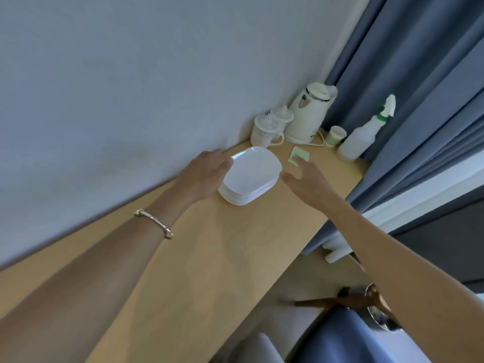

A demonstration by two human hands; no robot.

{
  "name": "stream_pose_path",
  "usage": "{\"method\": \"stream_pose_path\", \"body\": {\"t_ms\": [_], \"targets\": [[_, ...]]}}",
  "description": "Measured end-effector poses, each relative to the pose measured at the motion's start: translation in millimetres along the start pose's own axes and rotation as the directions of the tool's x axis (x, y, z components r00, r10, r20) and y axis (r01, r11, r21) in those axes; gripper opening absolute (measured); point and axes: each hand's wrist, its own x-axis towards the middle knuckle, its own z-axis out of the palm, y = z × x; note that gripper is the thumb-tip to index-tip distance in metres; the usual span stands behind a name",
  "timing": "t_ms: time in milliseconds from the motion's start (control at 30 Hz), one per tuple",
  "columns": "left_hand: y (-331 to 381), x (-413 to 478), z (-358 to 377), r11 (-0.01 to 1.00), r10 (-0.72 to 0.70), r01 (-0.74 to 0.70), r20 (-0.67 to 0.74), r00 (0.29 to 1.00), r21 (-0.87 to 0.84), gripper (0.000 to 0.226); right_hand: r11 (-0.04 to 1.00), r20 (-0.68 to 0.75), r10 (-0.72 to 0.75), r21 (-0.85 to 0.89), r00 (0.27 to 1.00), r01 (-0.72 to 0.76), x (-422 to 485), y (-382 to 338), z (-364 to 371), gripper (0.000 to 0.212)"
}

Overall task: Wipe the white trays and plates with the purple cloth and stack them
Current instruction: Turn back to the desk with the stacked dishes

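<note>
Head view: a stack of white plates [250, 176] sits on the wooden counter [209, 258] close to the wall, and everything coming turns on how the two hands flank it. The left hand [207, 171] lies at 9 o'clock of the stack, fingers straight and a little spread, gripping nothing, with its thumb against the near rim of the top plate and the other fingers reaching past the stack's wall side. The right hand [306, 179] lies at 3 o'clock, also open-fingered and empty; its thumb tip is just beside the stack's right edge with a sliver of counter showing between, so the left hand is the nearer of the two. The plates are rounded oblongs, and their long axis seems to run from about 7 o'clock to 1 o'clock, though the wide lens bends the shape too much to be sure. That would put the hands on the two long sides, a fair setting for lifting or sliding the whole stack toward 6 o'clock. The right forefinger reaches over a small green paper [301, 153] at 2 o'clock of the stack. A white kettle [309, 113] and lidded cups [264, 129] stand at 1 o'clock, a spray bottle [361, 137] farther toward 2. No purple cloth shows, so wiping looks not yet begun
</note>
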Motion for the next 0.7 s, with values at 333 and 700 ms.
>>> {"method": "stream_pose_path", "body": {"t_ms": [333,700], "targets": [[-52.8,76.9,87.7,0.905,-0.403,0.402,-0.025,0.915,0.139,0.050,0.985,0.247,-0.076,-0.129,0.966,0.110,163.8,59.6,52.9,0.066],[-50.7,111.7,140.3,0.601,-0.730,0.610,-0.044,0.682,-0.516,0.034,0.981,0.437,-0.017,0.181,0.899,-0.069,239.6,88.1,76.1,0.044]]}}
